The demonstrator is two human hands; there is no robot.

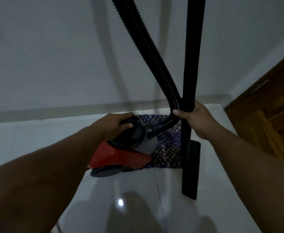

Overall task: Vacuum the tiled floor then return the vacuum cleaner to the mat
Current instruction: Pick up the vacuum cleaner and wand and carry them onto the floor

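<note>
The left hand (116, 123) grips the black top handle of the red vacuum cleaner (121, 155), tilted at the woven mat (166, 148) — probably heavy, rigid. The right hand (195, 118) wraps the stiff wand (191, 68) and bendy hose (148, 54) — nozzle (191, 169) on tile.

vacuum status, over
Left hand shut on vacuum cleaner handle, right hand shut on wand. Body partly over mat. Nothing blocking.

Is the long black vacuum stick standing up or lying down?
Standing up. The wand rises nearly straight from its floor head on the tiles, and the right hand grips it.
</note>
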